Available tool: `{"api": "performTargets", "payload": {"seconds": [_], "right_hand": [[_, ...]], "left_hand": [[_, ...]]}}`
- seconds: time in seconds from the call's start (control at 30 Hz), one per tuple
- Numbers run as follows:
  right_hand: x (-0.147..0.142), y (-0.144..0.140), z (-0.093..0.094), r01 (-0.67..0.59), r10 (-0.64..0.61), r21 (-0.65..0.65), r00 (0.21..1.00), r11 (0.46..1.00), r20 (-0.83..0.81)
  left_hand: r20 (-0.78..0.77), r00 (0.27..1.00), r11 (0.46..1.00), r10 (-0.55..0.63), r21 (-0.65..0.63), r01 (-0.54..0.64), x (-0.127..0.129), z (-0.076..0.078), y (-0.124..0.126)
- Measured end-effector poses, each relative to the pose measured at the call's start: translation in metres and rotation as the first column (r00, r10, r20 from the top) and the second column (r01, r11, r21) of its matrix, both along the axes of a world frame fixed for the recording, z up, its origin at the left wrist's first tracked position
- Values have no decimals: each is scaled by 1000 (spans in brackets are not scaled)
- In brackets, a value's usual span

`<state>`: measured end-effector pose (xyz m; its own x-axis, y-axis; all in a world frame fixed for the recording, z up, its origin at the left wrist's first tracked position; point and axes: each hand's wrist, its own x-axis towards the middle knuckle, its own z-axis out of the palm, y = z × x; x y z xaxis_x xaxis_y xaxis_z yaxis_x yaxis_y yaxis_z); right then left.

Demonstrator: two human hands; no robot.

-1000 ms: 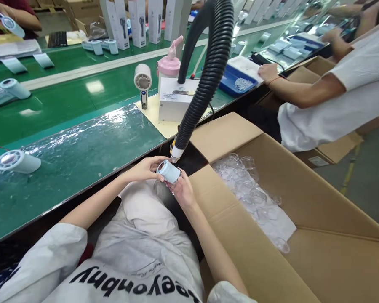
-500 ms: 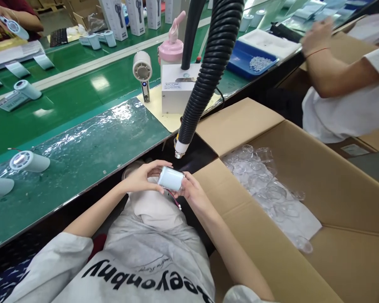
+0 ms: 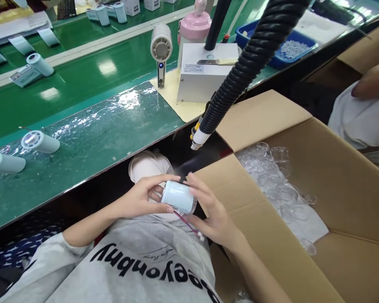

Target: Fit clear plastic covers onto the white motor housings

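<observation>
My left hand [image 3: 145, 198] grips a light blue cylindrical fan head [image 3: 178, 197], thumb below and forefinger along the top. Red and dark wires with a small white connector [image 3: 201, 236] hang from its underside. Around the right end of the fan head is my right hand [image 3: 213, 210], its fingers spread and thumb apart. Whether those fingertips touch the fan head I cannot tell. Just above the hands hangs the metal-tipped nozzle [image 3: 196, 145] of a black ribbed hose [image 3: 240, 80].
To the right stands an open carton [image 3: 344, 181] with clear plastic parts [image 3: 281, 195]. Two similar fan heads [image 3: 41, 142] lie on the green bench at left. A handheld fan [image 3: 161, 48] stands by a white box-shaped device [image 3: 194, 84]. A co-worker's arm [image 3: 372, 78] shows at right.
My right hand has loosened from the fan head, and its fingers have spread. The left hand keeps hold of it. The view has shifted, and the fan's display reads differently.
</observation>
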<state>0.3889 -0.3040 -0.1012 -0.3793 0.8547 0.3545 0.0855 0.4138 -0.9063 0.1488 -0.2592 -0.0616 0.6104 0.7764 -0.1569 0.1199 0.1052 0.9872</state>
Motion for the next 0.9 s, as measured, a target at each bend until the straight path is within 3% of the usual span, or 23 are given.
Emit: {"api": "performTargets", "payload": {"seconds": [0.07,0.2,0.27,0.33,0.47,0.7,0.77,0.9], "right_hand": [[1,0,-1,-20,16,80,999,997,52],[0,-2,-4,-1,-23,-239,995,971,-98],[-1,-3,-4,-9,-53,-364,986,931,-159],[-2,-4,-4,3,-63,-388,988,922,-143],[-1,-3,-1,30,-43,-322,998,946,-35],[-2,-1,1,3,-7,-138,1000,990,-28],[-4,-3,0,33,-36,-82,999,996,-34],[-5,-7,-2,128,-130,-34,990,991,-51]], "left_hand": [[-8,1000,997,-29,67,29,-3,-1,1],[27,988,954,-152,264,139,-10,-5,4],[36,983,959,-180,231,167,-13,-6,3],[49,984,980,-169,119,162,-13,-8,1],[81,986,988,-149,62,144,-14,-15,-3],[83,982,959,-172,243,147,-15,-27,-4],[89,981,969,-174,194,155,-15,-27,-4],[148,981,989,-125,-55,134,-12,-25,-7]]}}
